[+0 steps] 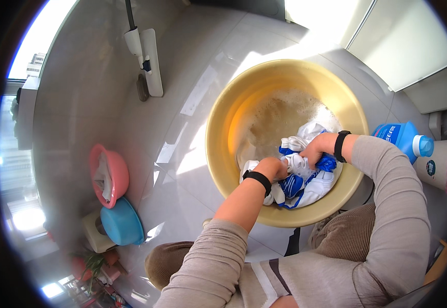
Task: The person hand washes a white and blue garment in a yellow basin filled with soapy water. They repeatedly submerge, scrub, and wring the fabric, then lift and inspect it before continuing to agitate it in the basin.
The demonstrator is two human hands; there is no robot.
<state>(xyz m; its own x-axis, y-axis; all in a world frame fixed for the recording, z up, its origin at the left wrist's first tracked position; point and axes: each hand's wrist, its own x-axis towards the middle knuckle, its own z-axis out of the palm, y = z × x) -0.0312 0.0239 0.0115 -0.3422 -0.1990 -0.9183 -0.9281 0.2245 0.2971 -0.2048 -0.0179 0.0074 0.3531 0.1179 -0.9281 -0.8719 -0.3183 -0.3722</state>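
Note:
A large yellow plastic basin (223, 100) stands on the floor before me, holding murky, sudsy water (273, 115). Bunched against its near side is a wet white and blue garment (319, 186), partly out of the water. My left hand (272, 168) grips the cloth from the left, its fingertips hidden in the folds. From the right, my right hand (315, 149) holds a bunched white part of the same garment, close to the left hand. Foam clings to the fabric between them. Each wrist wears a black band.
A blue detergent bottle (404, 140) stands right of the basin, beside a pale bin (433, 165) with a pink rim. To the left are a pink basin (119, 179) with cloth inside and a blue basin (121, 223). A flat mop (152, 63) leans at the wall.

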